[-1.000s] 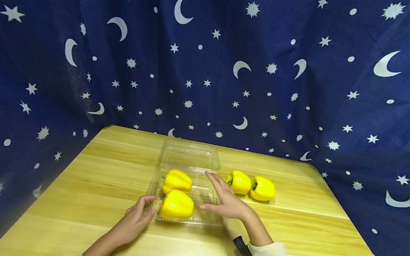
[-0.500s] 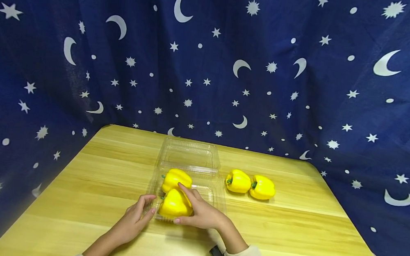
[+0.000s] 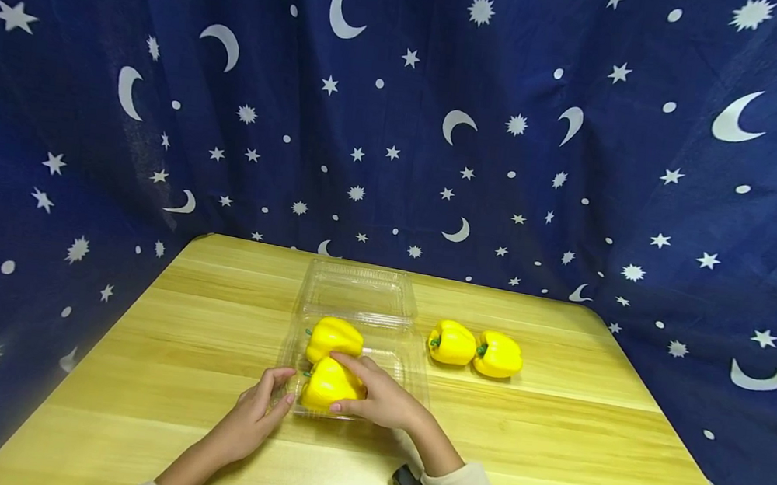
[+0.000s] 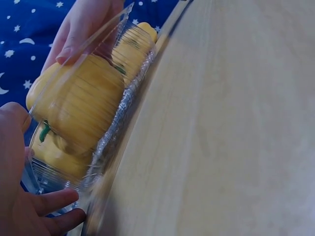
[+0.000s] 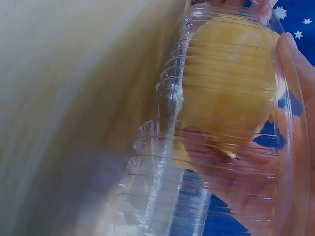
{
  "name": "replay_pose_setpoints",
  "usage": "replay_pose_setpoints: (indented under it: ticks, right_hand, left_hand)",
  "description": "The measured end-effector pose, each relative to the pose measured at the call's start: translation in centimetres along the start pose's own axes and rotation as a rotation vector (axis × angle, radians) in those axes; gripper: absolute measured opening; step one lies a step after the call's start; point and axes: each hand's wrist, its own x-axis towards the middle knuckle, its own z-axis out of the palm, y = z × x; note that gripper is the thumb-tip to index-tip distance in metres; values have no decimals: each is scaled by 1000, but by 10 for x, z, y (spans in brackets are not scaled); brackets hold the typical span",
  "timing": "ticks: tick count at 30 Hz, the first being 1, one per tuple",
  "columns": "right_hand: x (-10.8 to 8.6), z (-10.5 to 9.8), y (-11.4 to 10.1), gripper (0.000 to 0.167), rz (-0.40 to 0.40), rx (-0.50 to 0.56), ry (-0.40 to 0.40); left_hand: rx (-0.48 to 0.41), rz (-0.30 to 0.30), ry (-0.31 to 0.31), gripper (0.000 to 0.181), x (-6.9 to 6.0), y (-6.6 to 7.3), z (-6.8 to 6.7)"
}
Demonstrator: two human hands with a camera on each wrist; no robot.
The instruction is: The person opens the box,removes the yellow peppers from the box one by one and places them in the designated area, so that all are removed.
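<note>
Two yellow bell peppers lie in the left part of a clear plastic clamshell container (image 3: 414,362), one behind the other. My right hand (image 3: 382,400) grips the nearer bell pepper (image 3: 327,390), thumb at its near side and fingers over its right side. Behind it sits the other bell pepper (image 3: 337,337), its green stem pointing left. At the container's near left corner, my left hand (image 3: 255,415) holds the wall between thumb and fingers. The left wrist view has the left thumb at the rim and fingers lower down. Through the ribbed wall, the right wrist view shows the gripped pepper (image 5: 229,78).
The container's lid (image 3: 359,290) lies folded back at the far side. Two more yellow bell peppers, a left one (image 3: 452,343) and a right one (image 3: 498,355), lie side by side on the wooden table (image 3: 587,441). A dark blue curtain (image 3: 400,119) stands behind.
My right hand has moved left from above the container's right part and taken hold of the nearer bell pepper. My left hand has stayed at the corner.
</note>
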Motion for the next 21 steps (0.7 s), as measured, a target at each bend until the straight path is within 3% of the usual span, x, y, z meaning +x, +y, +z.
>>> replay_pose_setpoints:
  ticks: [13,18,21]
  right_hand:
    - [-3,1,1,69,-24,-7,38]
    - [-3,0,3,66,-10,69,61]
    - [-4,-3,4,65,12,187,70]
  left_hand:
    - [1,10,-4,45,0,0,1]
    - [10,13,1,46,-1,0,1]
    - [15,12,7,46,-1,-1,1]
